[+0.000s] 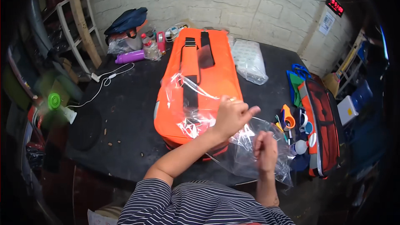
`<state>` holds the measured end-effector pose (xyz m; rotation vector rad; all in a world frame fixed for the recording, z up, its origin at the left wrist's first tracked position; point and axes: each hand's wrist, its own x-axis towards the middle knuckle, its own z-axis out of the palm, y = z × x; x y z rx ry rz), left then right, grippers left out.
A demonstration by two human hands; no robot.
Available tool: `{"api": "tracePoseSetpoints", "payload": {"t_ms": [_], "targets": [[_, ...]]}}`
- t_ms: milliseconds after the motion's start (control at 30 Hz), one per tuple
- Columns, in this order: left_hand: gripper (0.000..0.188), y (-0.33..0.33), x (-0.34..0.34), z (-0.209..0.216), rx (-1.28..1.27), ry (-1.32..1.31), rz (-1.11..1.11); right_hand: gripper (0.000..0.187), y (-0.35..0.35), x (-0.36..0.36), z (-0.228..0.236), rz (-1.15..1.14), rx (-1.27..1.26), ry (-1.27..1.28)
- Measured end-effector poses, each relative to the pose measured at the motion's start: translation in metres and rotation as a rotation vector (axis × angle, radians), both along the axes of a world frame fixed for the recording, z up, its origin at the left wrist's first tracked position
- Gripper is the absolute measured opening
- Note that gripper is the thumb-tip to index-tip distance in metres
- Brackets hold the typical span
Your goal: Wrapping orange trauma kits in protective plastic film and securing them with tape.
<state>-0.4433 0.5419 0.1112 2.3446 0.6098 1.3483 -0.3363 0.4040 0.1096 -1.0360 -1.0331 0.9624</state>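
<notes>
A bright orange bag (212, 81) with black straps and buckles lies lengthwise on the black table. Thin clear plastic (254, 158) spreads over the bag's near part and hangs past its near right corner. My left hand (232, 116) is closed on the plastic above the bag's near right side, its thumb sticking out to the right. Lower and to the right, my right hand (266, 149) is curled closed with the plastic around it. The fingertips of both hands are partly hidden.
An orange and black bag (321, 125) stands at the right, beside tape rolls and tools (289, 121). A clear-wrapped white pack (249, 60) lies behind. Far left are a purple bottle (130, 56) and a white cable (93, 91); a green fan (54, 101) spins nearer.
</notes>
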Motion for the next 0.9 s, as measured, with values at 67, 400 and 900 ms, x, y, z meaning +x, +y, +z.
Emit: {"api": "tracePoseSetpoints", "payload": {"t_ms": [67,400,900], "targets": [[0.03,-0.012,-0.005,0.007,0.024,0.069,-0.156,0.034,-0.008,0.008,0.017,-0.093,-0.015,-0.256],[0.026,-0.027,-0.014,0.022,0.127,-0.187,-0.556,0.014,-0.026,0.034,0.056,-0.271,0.049,-0.649],[0.017,-0.039,-0.057,0.012,0.124,-0.344,-0.305,0.01,0.003,-0.015,0.075,-0.202,0.29,-0.991]]}}
